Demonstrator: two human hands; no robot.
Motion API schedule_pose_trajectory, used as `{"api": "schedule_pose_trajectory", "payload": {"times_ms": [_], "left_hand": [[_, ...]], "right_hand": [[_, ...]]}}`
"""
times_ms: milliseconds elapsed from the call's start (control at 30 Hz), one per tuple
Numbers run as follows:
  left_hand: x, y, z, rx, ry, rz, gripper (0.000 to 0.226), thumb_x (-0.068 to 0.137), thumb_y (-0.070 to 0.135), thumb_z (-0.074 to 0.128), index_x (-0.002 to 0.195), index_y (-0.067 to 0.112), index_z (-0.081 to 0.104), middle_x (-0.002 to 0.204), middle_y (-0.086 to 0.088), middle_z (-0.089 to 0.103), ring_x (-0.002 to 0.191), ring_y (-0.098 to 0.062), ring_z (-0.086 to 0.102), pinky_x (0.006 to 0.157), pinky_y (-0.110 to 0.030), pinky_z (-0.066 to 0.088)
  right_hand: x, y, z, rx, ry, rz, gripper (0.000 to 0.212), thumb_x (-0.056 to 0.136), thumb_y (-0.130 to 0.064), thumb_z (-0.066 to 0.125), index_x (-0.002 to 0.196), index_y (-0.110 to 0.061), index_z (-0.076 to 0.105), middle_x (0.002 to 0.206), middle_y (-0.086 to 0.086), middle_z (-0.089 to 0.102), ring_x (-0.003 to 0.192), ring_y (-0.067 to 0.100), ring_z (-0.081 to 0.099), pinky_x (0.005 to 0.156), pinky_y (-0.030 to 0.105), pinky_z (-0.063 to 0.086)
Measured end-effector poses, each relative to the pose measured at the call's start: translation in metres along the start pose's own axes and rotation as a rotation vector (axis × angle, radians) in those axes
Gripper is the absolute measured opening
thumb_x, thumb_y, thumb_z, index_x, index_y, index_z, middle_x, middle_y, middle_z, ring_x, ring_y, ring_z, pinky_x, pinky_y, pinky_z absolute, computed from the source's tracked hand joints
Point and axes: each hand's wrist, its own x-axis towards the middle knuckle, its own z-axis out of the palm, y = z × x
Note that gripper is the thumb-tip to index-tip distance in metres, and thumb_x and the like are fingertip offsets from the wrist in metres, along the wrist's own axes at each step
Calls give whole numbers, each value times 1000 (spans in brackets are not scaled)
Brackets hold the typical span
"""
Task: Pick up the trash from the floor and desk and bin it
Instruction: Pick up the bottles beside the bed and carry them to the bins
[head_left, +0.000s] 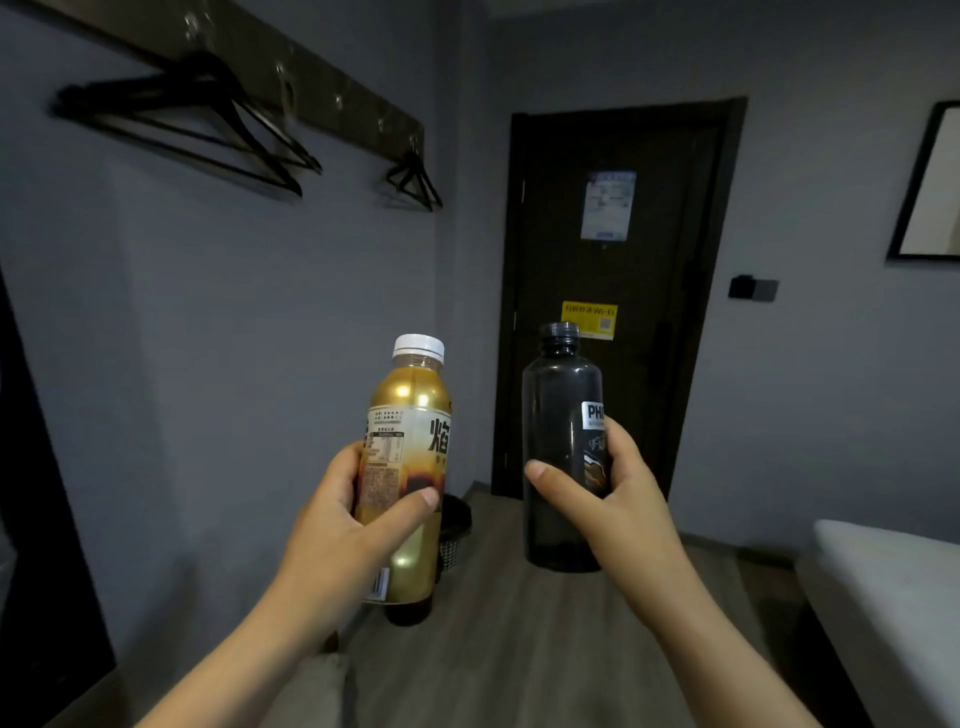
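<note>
Grey-walled and dim, the room ends at a dark wooden door (613, 260). The left hand (343, 525) wraps a gold plastic bottle with white cap (410, 447) and the right hand (608, 499) wraps a smoky black plastic bottle (558, 415). Both are held upright, likely bound for the black mesh bin (460, 519) at the floor's wall edge.

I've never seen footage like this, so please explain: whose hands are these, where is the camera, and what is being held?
There is no machine here. A person wears one wide-angle camera on the head, so you see their own view. The left hand grips a gold bottle with a white cap; the right hand grips a dark bottle with a black cap. Both are held roughly upright above the wooden floor. Behind the gold bottle, by the wall, stands a dark bin, partly hidden. Farther off are a dark door, hangers on the wall, and a bed at right.
</note>
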Motion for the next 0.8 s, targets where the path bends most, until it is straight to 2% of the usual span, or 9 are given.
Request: {"api": "schedule_pose_trajectory", "payload": {"times_ms": [100, 200, 300, 433, 533, 600, 667, 800], "left_hand": [[38, -28, 11, -9, 15, -47, 48, 60, 38, 72, 106, 33, 58, 94, 11, 72, 82, -7, 70, 65, -24, 52], [75, -59, 22, -20, 24, -90, 46, 62, 36, 73, 106, 32, 59, 94, 10, 72, 81, -8, 70, 65, -25, 52], [119, -95, 32, -35, 23, -139, 36, 75, 22, 78, 105, 30, 59, 92, 7, 73, 82, -12, 70, 67, -29, 54], [191, -141, 40, -55, 33, -172, 33, 79, 12, 71, 106, 28, 60, 91, 5, 73, 80, -12, 70, 67, -30, 54], [251, -170, 41, -65, 25, -194, 35, 75, 21, 77, 104, 32, 60, 91, 10, 73, 80, -10, 70, 68, -32, 54], [290, -190, 41, -59, 13, -220, 48, 62, 37, 82, 104, 34, 60, 94, 9, 73, 83, -12, 70, 72, -35, 54], [326, -210, 43, -57, -8, -253, 60, 48, 49, 78, 104, 35, 60, 97, 4, 73, 86, -15, 70, 76, -38, 54], [389, -252, 52, -22, -24, -304, 59, 46, 54, 76, 101, 40, 60, 96, 5, 73, 85, -16, 70, 73, -38, 55]], "right_hand": [[33, 37, -4, -7, -24, 54, 49, 75, -30, 75, 109, -52, 47, 100, -37, 60, 92, -12, 60, 63, 5, 48], [67, 75, -6, -7, -39, 99, 50, 76, -29, 75, 109, -53, 46, 98, -37, 61, 90, -12, 61, 61, 4, 48], [104, 116, -4, -21, -56, 132, 52, 76, -28, 76, 109, -55, 45, 98, -37, 62, 90, -13, 61, 62, 2, 46], [166, 171, 6, -47, -72, 184, 52, 74, -32, 77, 107, -57, 45, 98, -38, 60, 91, -12, 61, 61, 5, 49], [221, 208, 16, -41, -76, 240, 52, 73, -34, 77, 108, -55, 45, 98, -39, 60, 90, -11, 61, 61, 7, 50], [254, 231, 22, -40, -95, 290, 53, 72, -37, 78, 109, -55, 45, 99, -36, 61, 91, -10, 62, 63, 11, 51], [284, 254, 28, -40, -109, 341, 57, 69, -39, 79, 110, -57, 45, 100, -29, 64, 90, -8, 63, 68, 17, 52], [335, 308, 34, -40, -103, 398, 53, 71, -33, 80, 111, -50, 49, 97, -26, 67, 88, -2, 66, 71, 20, 53]]}}
